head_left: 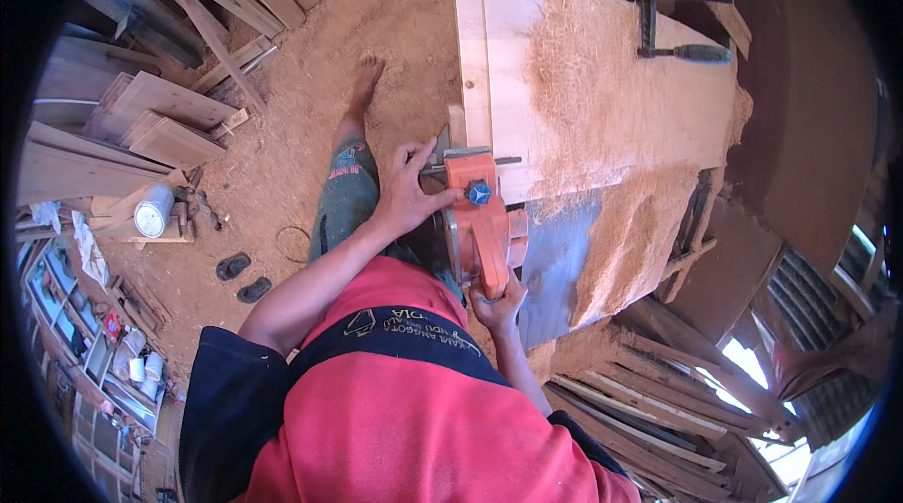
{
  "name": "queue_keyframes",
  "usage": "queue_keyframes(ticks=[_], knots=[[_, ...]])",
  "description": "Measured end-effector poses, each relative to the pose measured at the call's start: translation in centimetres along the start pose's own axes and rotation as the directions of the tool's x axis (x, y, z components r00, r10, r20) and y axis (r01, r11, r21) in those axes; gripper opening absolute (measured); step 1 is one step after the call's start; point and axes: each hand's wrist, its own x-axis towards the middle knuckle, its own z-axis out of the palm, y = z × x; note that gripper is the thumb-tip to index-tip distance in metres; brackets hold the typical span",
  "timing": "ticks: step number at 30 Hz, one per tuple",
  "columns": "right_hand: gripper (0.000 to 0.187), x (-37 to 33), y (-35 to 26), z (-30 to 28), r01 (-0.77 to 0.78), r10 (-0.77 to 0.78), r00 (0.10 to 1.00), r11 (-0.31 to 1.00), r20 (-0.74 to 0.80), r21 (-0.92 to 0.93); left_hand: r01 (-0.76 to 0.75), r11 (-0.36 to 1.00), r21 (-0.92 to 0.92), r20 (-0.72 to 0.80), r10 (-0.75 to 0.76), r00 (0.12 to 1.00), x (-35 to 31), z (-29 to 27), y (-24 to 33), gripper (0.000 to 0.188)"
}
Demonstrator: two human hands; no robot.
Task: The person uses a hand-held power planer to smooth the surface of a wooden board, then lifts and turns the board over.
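An orange electric hand planer [487,235] with a blue front knob [478,193] sits at the near left corner of a pale wooden board [508,61]. My right hand [499,306] is closed round the planer's rear handle. At the planer's front, my left hand [411,197] grips its left side, the thumb against the knob and the fingers by the metal side fence [440,148]. The planer's underside is hidden. Curly wood shavings [588,80] cover much of the board.
A black bar clamp [649,23] grips the board's far right part. Shavings also heap on a grey sheet [555,263] at the near side. Boards [169,113] lean at the left, near a white can [153,212] and sandals [235,266]. Planks [649,409] lie stacked at lower right.
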Motion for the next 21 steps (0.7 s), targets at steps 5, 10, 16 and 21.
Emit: queue_keyframes(ticks=[5,10,16,21], knots=[[0.03,9.0,-4.8,1.7,0.109,-0.105,0.992,0.993,-0.062,0.053,-0.043,0.999,0.005,-0.068,0.043,0.997,8.5,-4.6,0.8,0.089],[0.025,20.9,-9.5,4.2,0.217,-0.217,0.973,0.976,-0.078,-0.012,-0.109,0.994,-0.004,-0.166,0.107,0.98,21.1,-9.7,-0.7,0.086],[0.031,34.3,-16.0,6.9,0.468,-0.464,0.852,0.883,-0.244,-0.044,-0.258,0.959,-0.12,-0.136,0.241,0.961,34.0,-17.2,1.6,0.062],[0.031,32.2,-15.0,6.8,0.422,-0.431,0.877,0.902,-0.215,-0.088,-0.204,0.964,-0.17,-0.098,0.189,0.977,31.5,-16.9,1.5,0.053]])
